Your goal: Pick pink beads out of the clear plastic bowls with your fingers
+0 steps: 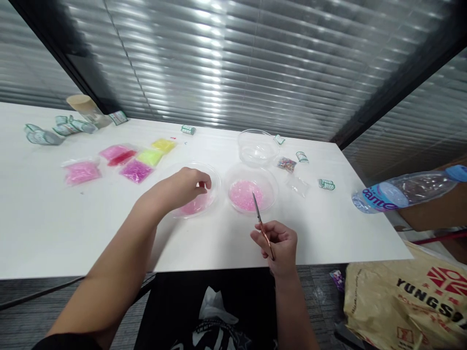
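My right hand (279, 245) grips a slim pair of scissors (257, 211) by its coppery handles. The closed-looking blades point up and away, in front of a clear bowl (272, 192) with pink beads (245, 195) in it. Over a clear round lid or shallow dish (218, 187) to the left, my left hand (184, 187) is bent down with curled fingers. What its fingertips hold, if anything, is hidden. Below that hand lies something pink (195, 205), perhaps a packet, in the dish.
Packets of pink (82, 172), purple (136, 170) and yellow (163, 145) material lie at left. Behind stand an empty clear bowl (257, 148) and a cork-topped jar (89, 109). A multicoloured bead packet (286, 164) and a water bottle (404, 191) are at right. A paper bag (397, 296) is below.
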Action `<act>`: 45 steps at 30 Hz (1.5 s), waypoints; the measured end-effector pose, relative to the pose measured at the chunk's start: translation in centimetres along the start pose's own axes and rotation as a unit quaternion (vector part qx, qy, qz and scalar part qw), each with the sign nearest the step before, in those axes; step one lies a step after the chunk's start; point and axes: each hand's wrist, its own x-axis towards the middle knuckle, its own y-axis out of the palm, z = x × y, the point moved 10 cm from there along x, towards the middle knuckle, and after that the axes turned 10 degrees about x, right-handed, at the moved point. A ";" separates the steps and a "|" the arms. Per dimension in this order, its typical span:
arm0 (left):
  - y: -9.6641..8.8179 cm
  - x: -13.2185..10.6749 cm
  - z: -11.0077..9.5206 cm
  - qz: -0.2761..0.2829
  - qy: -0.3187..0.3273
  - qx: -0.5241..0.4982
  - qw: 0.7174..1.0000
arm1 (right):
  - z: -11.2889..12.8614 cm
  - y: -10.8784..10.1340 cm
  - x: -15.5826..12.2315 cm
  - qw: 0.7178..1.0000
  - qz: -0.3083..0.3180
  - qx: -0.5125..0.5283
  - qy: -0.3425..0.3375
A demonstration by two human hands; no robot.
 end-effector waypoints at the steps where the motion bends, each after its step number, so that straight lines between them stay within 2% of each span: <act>1: 0.0 0.2 -0.1 -0.008 0.006 0.004 1.000 | -0.1 0.0 0.0 1.000 0.000 -0.002 0.001; 6: 1.3 0.9 -0.5 0.000 0.043 0.007 0.999 | -0.2 0.0 0.0 1.000 0.000 -0.006 0.007; 15: 1.8 1.2 0.2 0.019 0.006 0.038 0.999 | 0.0 0.1 0.0 1.000 0.004 -0.006 0.001; 25: 1.8 1.2 0.7 0.007 0.000 0.061 0.998 | 0.0 0.0 0.0 1.000 0.003 -0.001 0.002; 31: 1.3 0.9 1.1 0.009 -0.026 0.063 0.998 | 0.0 0.0 0.0 1.000 0.003 -0.005 0.000; 45: 0.9 0.6 0.2 0.014 -0.026 0.079 0.996 | 0.0 0.1 0.0 1.000 0.009 0.008 -0.001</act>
